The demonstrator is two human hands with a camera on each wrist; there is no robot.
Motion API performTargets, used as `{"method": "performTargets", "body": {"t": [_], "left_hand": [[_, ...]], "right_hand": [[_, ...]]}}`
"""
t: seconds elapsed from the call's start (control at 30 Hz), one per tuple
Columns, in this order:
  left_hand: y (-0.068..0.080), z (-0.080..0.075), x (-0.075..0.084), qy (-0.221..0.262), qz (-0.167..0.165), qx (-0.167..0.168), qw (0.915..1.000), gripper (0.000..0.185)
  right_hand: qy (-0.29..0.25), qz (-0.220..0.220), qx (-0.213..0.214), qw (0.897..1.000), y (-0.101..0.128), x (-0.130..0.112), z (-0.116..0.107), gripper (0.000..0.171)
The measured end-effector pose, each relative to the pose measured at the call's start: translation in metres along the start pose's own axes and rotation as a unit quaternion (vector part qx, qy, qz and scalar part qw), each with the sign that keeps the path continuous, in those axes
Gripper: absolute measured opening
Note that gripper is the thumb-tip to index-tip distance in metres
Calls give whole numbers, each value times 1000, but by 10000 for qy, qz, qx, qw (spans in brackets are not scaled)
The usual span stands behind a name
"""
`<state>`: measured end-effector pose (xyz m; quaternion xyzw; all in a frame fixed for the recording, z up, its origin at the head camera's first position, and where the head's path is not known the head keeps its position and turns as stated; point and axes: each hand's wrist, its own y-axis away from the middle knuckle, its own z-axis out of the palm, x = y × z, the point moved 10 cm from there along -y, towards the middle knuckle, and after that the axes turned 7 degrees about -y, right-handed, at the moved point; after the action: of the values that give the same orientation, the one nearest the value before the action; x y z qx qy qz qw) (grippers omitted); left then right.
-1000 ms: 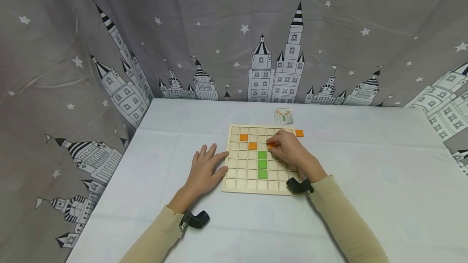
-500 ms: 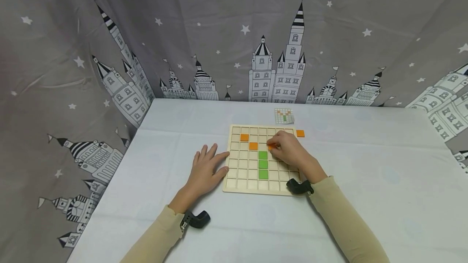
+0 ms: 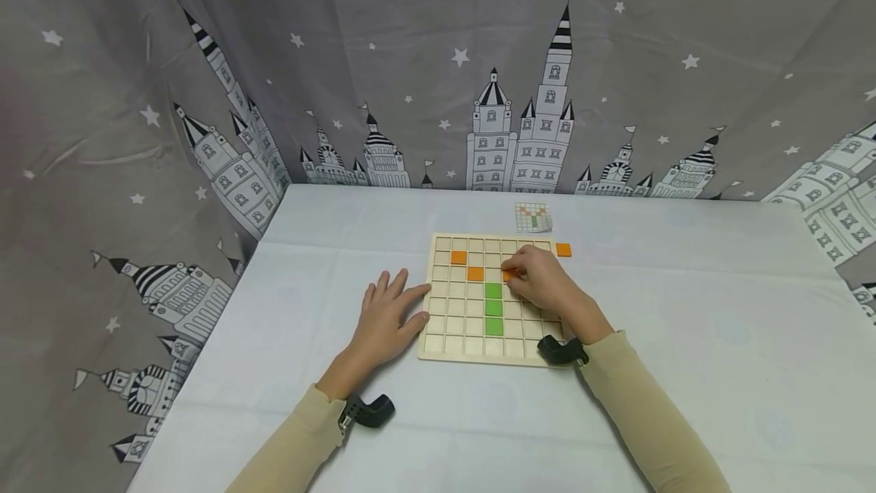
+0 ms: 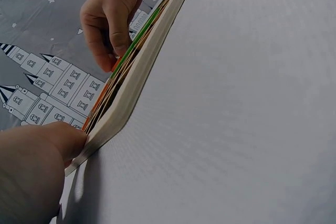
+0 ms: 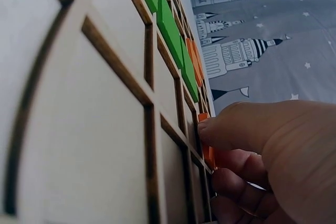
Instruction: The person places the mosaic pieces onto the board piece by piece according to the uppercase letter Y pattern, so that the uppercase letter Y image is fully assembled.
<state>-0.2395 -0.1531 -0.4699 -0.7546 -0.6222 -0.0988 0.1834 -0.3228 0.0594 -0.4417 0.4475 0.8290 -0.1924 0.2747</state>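
A wooden grid board [image 3: 452,345] lies on the white table [image 3: 684,326]. Three green tiles [image 3: 493,308] fill a column in its middle, and two orange tiles [image 3: 458,257] sit up and to their left. My right hand [image 3: 541,280] pinches a third orange tile [image 3: 508,275] in a cell just right of the top green tile; in the right wrist view the orange tile [image 5: 209,153] sits between thumb and fingers. My left hand [image 3: 390,318] rests flat on the table, fingers spread, touching the board's left edge [image 4: 113,124].
A loose orange tile [image 3: 563,249] lies on the table beside the board's far right corner. A small pattern card [image 3: 533,217] lies just beyond the board. A grey castle-print curtain [image 3: 438,67] surrounds the table at the back and sides.
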Motion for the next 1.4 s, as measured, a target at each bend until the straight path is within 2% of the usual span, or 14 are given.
{"method": "performTargets", "body": {"t": [1.0, 1.4], "left_hand": [[4, -7, 1, 90, 68, 18, 9999, 42], [6, -6, -2, 64, 59, -10, 10000, 43]], "right_hand": [[-75, 52, 147, 9999, 3, 1, 1, 29], [-42, 57, 208, 9998, 6, -1, 2, 28]]}}
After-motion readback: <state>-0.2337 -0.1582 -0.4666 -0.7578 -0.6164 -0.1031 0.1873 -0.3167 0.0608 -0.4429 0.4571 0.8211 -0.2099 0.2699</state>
